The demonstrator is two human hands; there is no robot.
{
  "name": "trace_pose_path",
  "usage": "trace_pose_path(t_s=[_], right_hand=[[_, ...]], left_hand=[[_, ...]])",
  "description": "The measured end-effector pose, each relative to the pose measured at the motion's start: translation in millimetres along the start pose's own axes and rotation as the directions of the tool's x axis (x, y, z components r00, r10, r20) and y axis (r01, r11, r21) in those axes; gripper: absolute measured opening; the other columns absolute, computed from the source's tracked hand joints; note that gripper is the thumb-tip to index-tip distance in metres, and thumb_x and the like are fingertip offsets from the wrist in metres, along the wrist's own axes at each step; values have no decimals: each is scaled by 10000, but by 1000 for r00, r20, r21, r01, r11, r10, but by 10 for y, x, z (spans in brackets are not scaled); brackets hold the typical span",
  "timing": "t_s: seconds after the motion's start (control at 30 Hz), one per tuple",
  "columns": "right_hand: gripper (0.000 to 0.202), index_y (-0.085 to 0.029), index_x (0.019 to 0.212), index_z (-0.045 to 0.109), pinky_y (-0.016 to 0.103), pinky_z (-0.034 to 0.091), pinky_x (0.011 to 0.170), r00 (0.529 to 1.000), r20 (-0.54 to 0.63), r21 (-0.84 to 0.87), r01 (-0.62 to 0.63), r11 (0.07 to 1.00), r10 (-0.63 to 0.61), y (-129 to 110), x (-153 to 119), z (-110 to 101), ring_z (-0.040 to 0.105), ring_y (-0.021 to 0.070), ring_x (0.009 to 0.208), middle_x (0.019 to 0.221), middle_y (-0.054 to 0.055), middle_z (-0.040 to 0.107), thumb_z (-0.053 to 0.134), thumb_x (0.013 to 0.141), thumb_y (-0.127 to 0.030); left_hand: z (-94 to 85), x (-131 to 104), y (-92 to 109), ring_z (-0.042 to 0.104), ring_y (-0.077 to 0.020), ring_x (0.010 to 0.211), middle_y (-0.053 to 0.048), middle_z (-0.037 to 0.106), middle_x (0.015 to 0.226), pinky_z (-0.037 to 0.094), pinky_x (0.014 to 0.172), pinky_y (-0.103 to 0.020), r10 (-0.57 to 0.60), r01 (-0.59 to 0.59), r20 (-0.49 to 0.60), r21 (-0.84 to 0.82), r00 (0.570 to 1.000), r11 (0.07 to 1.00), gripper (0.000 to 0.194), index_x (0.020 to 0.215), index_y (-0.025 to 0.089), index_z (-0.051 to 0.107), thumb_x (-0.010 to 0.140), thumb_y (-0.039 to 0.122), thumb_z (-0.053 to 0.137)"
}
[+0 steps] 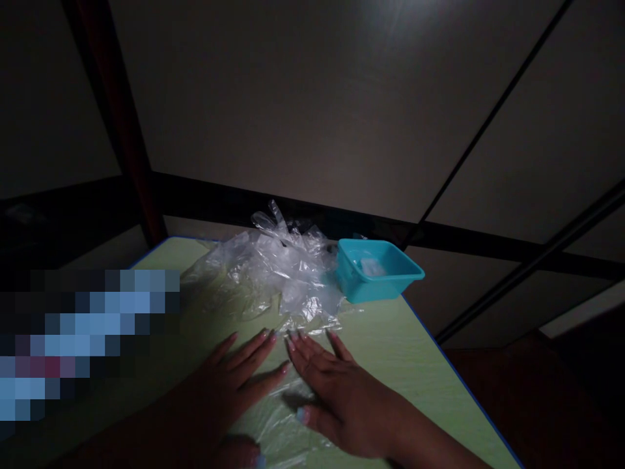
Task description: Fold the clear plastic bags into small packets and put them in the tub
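My left hand (233, 376) lies flat on a clear plastic bag or sheet (286, 423), fingers spread, its thumb low at the picture's bottom edge. Beside it my right hand (342, 394) also rests flat on the clear plastic, fingers stretched forward and thumb out to the side. Both thumbs have pale blue tips. Just beyond the fingertips is a crumpled heap of clear plastic bags (293, 267). Nothing is gripped in either hand.
The green table (410, 355) has a blue edge. On its far right corner stands a turquoise plastic basin (374, 290) with a whitish piece inside. Large dark panels (293, 98) rise behind the table. A pixelated area covers the left side.
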State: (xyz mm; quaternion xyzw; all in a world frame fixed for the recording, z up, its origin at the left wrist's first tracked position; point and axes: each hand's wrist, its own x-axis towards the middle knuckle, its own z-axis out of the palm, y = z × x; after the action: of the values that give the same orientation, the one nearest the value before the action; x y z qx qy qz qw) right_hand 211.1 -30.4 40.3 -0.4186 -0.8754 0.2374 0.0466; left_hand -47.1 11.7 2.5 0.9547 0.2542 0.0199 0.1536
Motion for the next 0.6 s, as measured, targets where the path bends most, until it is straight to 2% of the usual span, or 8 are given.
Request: trace_pose_path(t_s=[0.13, 0.2, 0.4, 0.53, 0.6], right_hand=[[733, -315, 1497, 53, 678, -62, 1054, 988, 47, -58, -143, 988, 146, 59, -3, 6, -93, 345, 1406, 1560, 47, 42, 436, 918, -547], [733, -348, 1491, 66, 713, -57, 1028, 979, 46, -90, -194, 977, 198, 83, -25, -2, -132, 381, 1384, 1556, 42, 0, 422, 902, -600], [701, -400, 1478, 99, 748, -18, 1003, 951, -20, -166, -306, 937, 307, 143, -70, 26, -116, 437, 1354, 1542, 79, -51, 393, 890, -644], [705, -351, 1490, 83, 737, 22, 1018, 933, -76, -205, -360, 910, 351, 168, -75, 12, -78, 422, 1368, 1545, 121, 6, 356, 906, -637], [714, -317, 1496, 55, 735, 31, 1023, 935, -125, -229, -352, 908, 331, 146, -82, -7, -58, 408, 1382, 1547, 127, 28, 334, 917, -627]], left_hand=[[-7, 11, 23, 133, -404, 1386, -128, 105, 1539, 182, 1036, -674, -15, 15, 1, 44, 1000, 999, 823, 1482, 343, 187, 814, 744, 454], [-38, 18, 51, 126, -387, 1395, -132, 114, 1540, 166, 1051, -656, -24, 23, 15, 69, 1000, 997, 852, 1483, 330, 204, 794, 760, 461], [-100, 28, 119, 140, -356, 1408, -144, 169, 1534, 160, 1071, -611, -54, 52, 13, 117, 998, 992, 888, 1467, 278, 295, 746, 750, 509], [-100, 25, 119, 146, -338, 1409, -146, 172, 1530, 167, 1071, -604, -59, 58, -2, 151, 998, 987, 803, 1469, 287, 287, 803, 690, 486], [-107, 30, 117, 155, -330, 1409, -151, 169, 1529, 175, 1071, -599, -69, 72, -23, 178, 997, 981, 783, 1470, 283, 284, 820, 673, 481]])
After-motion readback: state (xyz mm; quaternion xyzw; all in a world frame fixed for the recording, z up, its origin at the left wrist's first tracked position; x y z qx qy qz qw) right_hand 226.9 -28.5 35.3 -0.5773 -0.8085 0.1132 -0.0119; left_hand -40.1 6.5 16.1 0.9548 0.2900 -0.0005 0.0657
